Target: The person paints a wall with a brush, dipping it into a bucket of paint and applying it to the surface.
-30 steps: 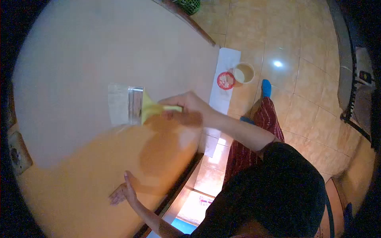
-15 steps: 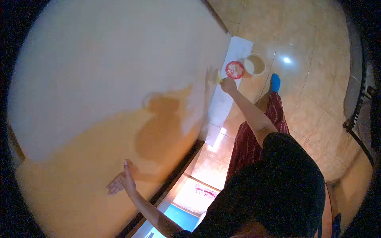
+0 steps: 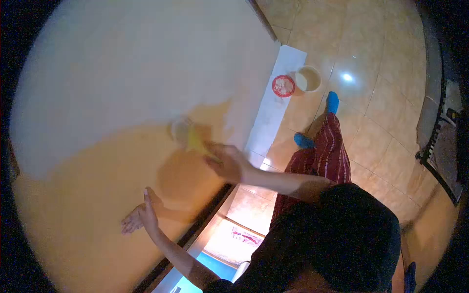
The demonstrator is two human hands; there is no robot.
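My right hand (image 3: 227,162) is closed round the yellow handle of a paintbrush (image 3: 196,142). Its blurred bristle end is at the wall (image 3: 107,78), near the border between a whitish area and a yellow-orange area. Lower on the same wall, my left hand (image 3: 141,215) rests with its thumb raised and fingers stretched out, holding nothing. A red-rimmed container (image 3: 283,86) with whitish stuff in it sits by the wall's foot, beside a pale bucket (image 3: 308,79).
A white strip (image 3: 266,110) lies along the wall's base on the tiled floor (image 3: 376,117). My blue-socked feet stand close by. A dark edge (image 3: 210,207) ends the wall near my body, with a brightly lit opening past it. A black-edged item (image 3: 432,141) stands at far right.
My right hand has swung from near the red-rimmed container up and left to the middle of the wall, carrying the paintbrush. My left hand keeps its place on the wall.
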